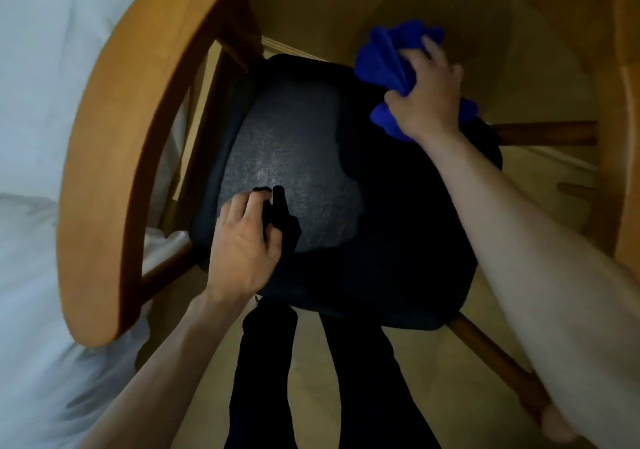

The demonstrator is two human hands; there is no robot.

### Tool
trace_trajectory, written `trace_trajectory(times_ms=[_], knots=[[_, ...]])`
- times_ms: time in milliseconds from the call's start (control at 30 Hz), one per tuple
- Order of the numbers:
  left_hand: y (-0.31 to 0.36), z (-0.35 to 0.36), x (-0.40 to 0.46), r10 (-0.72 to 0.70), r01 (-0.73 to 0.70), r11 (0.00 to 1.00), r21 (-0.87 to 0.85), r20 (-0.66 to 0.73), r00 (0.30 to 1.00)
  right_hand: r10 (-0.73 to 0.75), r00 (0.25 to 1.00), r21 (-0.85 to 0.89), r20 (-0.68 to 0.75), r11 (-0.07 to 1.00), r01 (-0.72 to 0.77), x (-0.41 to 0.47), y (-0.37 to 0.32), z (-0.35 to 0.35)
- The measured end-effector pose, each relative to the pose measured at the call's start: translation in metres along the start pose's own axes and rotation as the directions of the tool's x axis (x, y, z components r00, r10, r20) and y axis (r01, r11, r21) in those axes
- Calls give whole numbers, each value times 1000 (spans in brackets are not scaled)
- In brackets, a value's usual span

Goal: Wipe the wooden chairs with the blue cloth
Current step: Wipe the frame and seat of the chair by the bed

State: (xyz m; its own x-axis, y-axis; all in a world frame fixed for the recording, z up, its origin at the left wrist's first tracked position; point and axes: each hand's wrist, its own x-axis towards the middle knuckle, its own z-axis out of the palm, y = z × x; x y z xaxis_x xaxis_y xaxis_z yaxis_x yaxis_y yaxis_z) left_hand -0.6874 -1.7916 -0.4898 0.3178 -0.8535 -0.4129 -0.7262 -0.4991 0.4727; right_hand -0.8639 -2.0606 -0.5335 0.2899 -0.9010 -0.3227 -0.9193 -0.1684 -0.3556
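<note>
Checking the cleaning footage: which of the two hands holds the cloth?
The right hand, at the far right edge of the dark padded chair seat, grips the bunched blue cloth. The left hand holds a small black object instead.

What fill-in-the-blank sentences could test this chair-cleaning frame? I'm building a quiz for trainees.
1. The right hand grips a bunched ____ cloth.
2. The left hand holds a ____ spray bottle over the seat.
3. The chair's curved backrest is made of ____.
4. The chair's seat cushion is ____ in colour.

Missing words: blue; black; wood; dark
</note>
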Motion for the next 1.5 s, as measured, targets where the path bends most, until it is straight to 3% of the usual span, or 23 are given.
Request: trace_trajectory(times_ms=[100,200,300,400,467,567,667,733,800,967,1067,1233,1367,1500], knots=[[6,1,4,50,-50,999,14,4,999,-49,998,-106,46,993,53,-25,3,25],[13,3,9,62,-64,997,45,43,997,-162,982,-46,97,985,167,-87,7,45],[27,7,14,106,-116,991,71,131,986,-255,937,43,237,967,252,-176,13,64],[38,15,19,191,-207,976,70,185,964,-267,860,148,436,963,224,-261,16,81],[43,21,24,257,-278,957,79,211,943,-281,829,264,484,950,168,-288,24,84],[43,30,31,307,-332,940,81,228,924,-240,863,350,444,933,79,-288,32,70],[39,34,34,257,-285,953,106,220,941,-46,988,327,146,945,-4,-256,43,44],[41,36,37,247,-275,954,117,208,947,100,994,279,-52,957,-82,-215,59,24],[50,37,41,276,-304,944,124,202,940,175,976,213,-129,966,-145,-166,78,5],[81,39,61,370,-387,916,104,155,916,127,992,87,-6,988,-126,-83,111,-10],[99,43,67,436,-456,884,106,168,884,231,972,-42,44,972,-229,-87,104,10],[113,36,64,465,-486,870,79,193,864,331,943,-40,-14,943,-332,-191,77,51],[111,28,55,451,-474,877,75,210,867,372,914,31,163,924,-381,-308,51,81],[101,29,42,447,-468,883,43,227,865,318,894,157,316,912,-380,-359,53,85]])
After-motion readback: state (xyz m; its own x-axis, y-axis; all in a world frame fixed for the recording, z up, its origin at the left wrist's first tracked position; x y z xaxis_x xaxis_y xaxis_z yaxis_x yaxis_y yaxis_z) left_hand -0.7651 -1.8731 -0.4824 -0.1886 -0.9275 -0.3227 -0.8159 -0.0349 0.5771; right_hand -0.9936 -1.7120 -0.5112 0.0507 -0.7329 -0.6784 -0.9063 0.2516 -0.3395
